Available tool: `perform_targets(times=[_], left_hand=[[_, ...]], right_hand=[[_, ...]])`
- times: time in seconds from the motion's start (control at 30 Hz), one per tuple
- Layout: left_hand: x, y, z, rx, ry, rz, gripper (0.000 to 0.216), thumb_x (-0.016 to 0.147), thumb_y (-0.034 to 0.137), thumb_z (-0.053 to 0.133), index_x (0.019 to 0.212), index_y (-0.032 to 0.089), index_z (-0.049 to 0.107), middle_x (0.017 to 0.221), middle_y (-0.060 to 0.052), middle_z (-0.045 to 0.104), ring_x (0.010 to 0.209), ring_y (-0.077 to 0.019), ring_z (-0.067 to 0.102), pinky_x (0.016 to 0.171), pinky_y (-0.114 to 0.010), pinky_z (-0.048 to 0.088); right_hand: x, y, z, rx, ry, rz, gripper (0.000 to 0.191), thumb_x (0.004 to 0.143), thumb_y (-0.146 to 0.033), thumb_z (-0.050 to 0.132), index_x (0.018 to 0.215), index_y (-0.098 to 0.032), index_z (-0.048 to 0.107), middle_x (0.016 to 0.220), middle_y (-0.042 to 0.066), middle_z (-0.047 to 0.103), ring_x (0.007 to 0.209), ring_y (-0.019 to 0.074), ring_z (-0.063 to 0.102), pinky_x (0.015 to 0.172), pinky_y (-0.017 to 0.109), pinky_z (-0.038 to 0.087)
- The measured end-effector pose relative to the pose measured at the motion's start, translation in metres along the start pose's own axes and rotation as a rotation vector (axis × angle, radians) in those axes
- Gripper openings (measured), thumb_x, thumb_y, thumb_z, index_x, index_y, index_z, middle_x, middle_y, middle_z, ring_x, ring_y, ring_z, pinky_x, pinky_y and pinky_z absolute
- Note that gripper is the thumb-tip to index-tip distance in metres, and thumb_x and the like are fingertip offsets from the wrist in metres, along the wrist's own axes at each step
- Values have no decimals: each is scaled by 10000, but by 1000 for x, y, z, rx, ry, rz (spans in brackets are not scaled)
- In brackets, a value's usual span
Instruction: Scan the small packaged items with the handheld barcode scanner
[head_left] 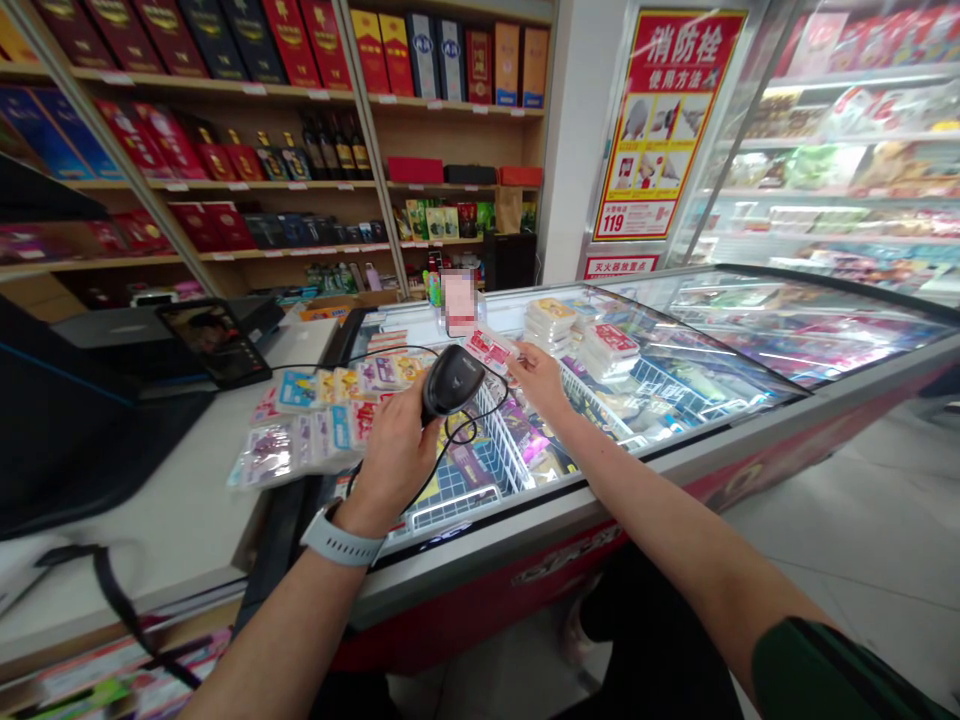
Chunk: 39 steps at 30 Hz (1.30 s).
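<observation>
My left hand point(396, 445), with a watch on its wrist, is wrapped round the handle of a black barcode scanner point(455, 376). The scanner's head points away from me, towards a flat red-and-white packet point(489, 350). My right hand point(538, 376) pinches that packet by its right edge, close to the scanner but apart from it. A black cable point(491, 408) loops below the scanner. Under both hands lies the glass top of a chest freezer point(600, 480). Rows of colourful flat packets point(270, 450) lie to the left, while packet stacks point(611, 348) stand to the right.
A propped-up phone point(216, 342) stands on the white counter point(180, 450) at left. White wire baskets point(502, 455) show through the freezer glass. Shelves of boxes and bottles point(289, 155) line the back wall; a lit display fridge point(847, 150) stands at right.
</observation>
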<state>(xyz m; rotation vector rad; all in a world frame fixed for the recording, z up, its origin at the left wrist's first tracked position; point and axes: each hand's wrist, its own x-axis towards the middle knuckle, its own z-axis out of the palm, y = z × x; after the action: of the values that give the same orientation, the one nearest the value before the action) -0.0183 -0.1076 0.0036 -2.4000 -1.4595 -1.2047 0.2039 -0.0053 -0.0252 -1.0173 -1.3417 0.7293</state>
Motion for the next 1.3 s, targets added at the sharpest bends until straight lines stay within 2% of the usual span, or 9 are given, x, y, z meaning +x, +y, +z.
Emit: perform_targets(times=[0.77,0.93,1.07,1.17,1.3], left_hand=[[0,-2,1,29,-14,7,569,857,215,477,1402,110,352,1295,-170,553,1197,-291,515,1012,-456,405],[0,-2,1,42,-22,10,581,856,217,477,1411,124,334,1278,-163,568,1167,-294,537,994,-467,413],[0,-2,2,46,-22,19,584,855,225,479,1409,111,334,1292,-180,556,1188,-298,528,1000,-467,411],[0,-3,2,34,-19,29,581,855,222,476,1408,112,335,1314,-179,542,1207,-296,516,1011,-465,403],[1,-6,3,27,2,11,583,842,213,488,1402,123,352,1313,-163,546,1200,-299,515,1015,-468,396]], right_hand=[[-2,-3,0,7,-32,2,459,739,-447,611,1112,-182,636,763,5,639,660,140,601,526,244,544],[-4,-9,-6,-72,35,-45,401,770,-411,580,1096,-186,640,787,8,640,667,143,594,540,250,535],[-9,-25,-35,-392,176,-261,322,829,-336,542,1098,-193,649,948,43,665,699,146,591,683,287,526],[-14,-39,-73,-728,264,-437,298,869,-278,505,1121,-197,643,1024,68,655,768,166,585,831,320,483],[-15,-46,-128,-1087,361,-529,311,897,-234,456,1152,-191,629,1058,100,634,1008,236,554,907,354,435]])
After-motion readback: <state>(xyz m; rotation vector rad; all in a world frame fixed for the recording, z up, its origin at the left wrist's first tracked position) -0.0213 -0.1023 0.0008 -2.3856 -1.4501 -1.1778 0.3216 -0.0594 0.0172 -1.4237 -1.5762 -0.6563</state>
